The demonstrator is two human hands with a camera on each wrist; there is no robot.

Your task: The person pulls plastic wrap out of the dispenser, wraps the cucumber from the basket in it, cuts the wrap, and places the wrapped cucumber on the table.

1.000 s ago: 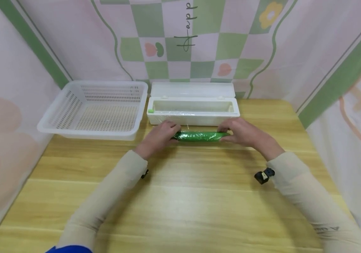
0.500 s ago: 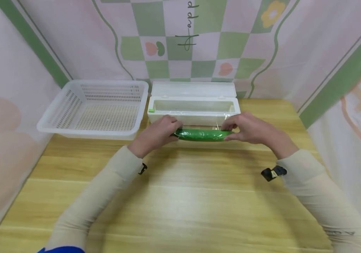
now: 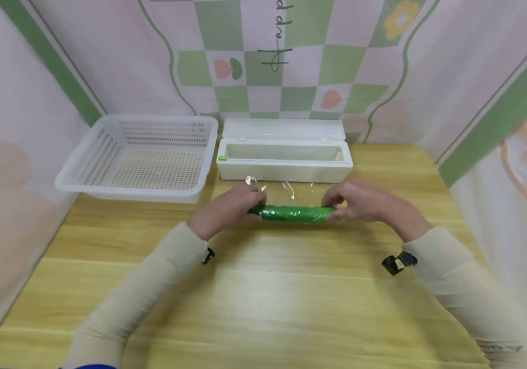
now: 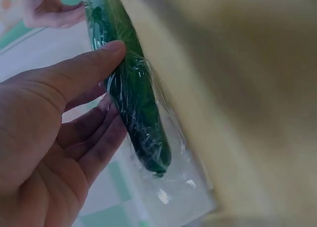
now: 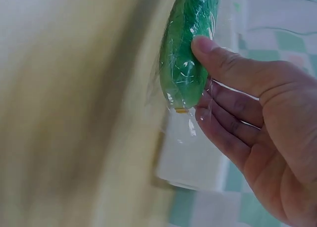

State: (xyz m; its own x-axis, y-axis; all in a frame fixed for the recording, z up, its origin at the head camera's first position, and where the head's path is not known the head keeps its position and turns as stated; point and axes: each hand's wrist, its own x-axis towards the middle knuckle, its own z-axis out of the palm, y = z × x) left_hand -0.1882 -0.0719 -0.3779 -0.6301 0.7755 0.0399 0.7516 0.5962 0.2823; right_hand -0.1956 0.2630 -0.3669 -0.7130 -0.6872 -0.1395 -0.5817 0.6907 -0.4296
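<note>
Worked over a pale yellow-brown wood-grain table (image 3: 263, 307), before a pink fabric backdrop (image 3: 342, 64) checked in green and white. Held crosswise between two sets of fingers a long, glossy green cucumber (image 3: 293, 213) sheathed in clear, crinkled plastic film (image 5: 192, 128). Pinched its left end with the left hand (image 3: 228, 207), its right end with the right hand (image 3: 371, 205), both times with thumb and fingers closed narrowly round it. Had, near and beyond the fingers, a white, long rectangular plastic box (image 3: 286, 172) with its translucent white lid (image 3: 284, 129) thrown back, and left of the left fingers a white, perforated plastic basket (image 3: 134, 190). Saw glinting film between fingertips and box, but could not tell whether joined to the box. Took the step in hand for rolling the film snugly on. Called, on that reading, for turning both ends together, with a light, even pull away from the box, smoothing with finger pads rather than nails, and folding in the slack beyond each end without tearing.
</note>
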